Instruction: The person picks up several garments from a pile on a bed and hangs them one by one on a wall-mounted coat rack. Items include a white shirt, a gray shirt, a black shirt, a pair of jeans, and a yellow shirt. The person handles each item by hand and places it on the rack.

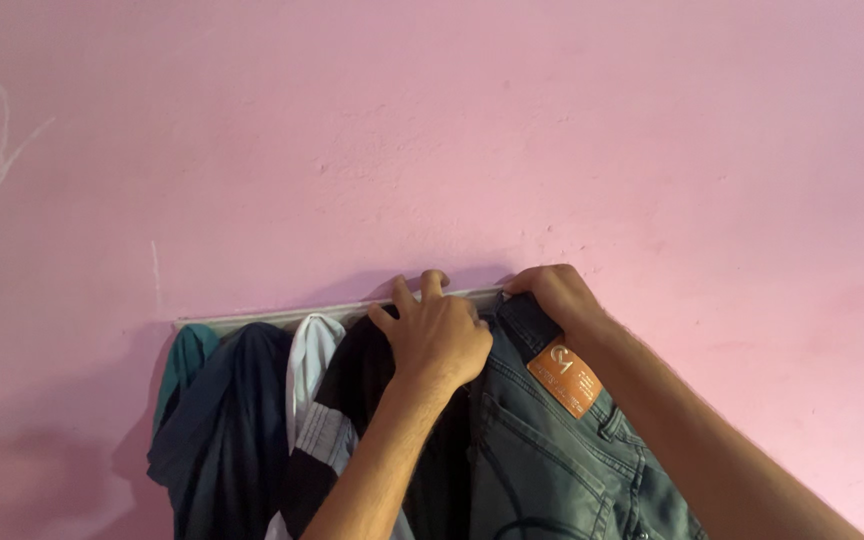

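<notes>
head view: both hands, left hand [439, 335] and right hand [552, 292], grip jeans [542, 440] on rack [252, 318]

Wall [432, 120] pink; jeans [542, 450] grey-green denim with an orange-brown patch [564, 376]; black-and-white striped top [327, 440]; white garment [310, 355]; navy garment [227, 430]; teal garment [184, 365]; rail [282, 315] silver-grey

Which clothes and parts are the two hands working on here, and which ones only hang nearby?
In hand:
- grey jeans, waistband gripped by the right hand
- wall rail, where the left hand rests, next to the jeans

Only hanging nearby:
- black garment
- white striped garment
- dark blue garment
- teal garment
</notes>
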